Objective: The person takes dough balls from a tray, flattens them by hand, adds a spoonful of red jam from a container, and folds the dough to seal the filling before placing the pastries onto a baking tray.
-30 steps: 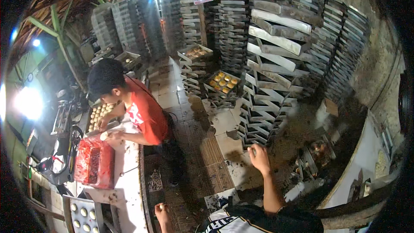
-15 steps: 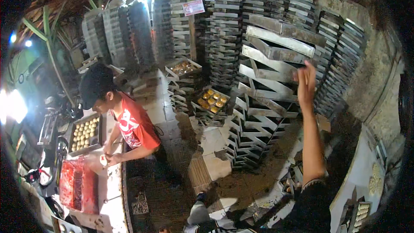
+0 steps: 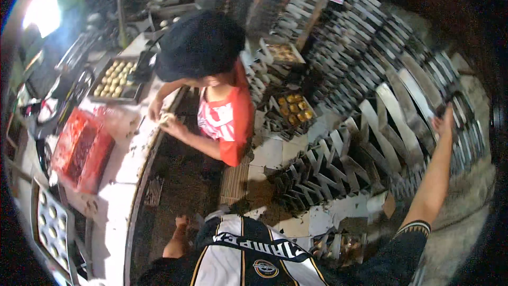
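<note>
Right hand's [image 3: 443, 125] grip blurred against tray stack [image 3: 402, 127]; left hand out of view

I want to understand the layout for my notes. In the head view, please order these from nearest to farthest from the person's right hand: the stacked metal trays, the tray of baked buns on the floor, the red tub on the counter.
From the right hand, raised at the right:
1. Stacked metal trays, right at the hand.
2. Tray of baked buns, middle, beside the co-worker.
3. Red tub, far left on the counter.
</note>
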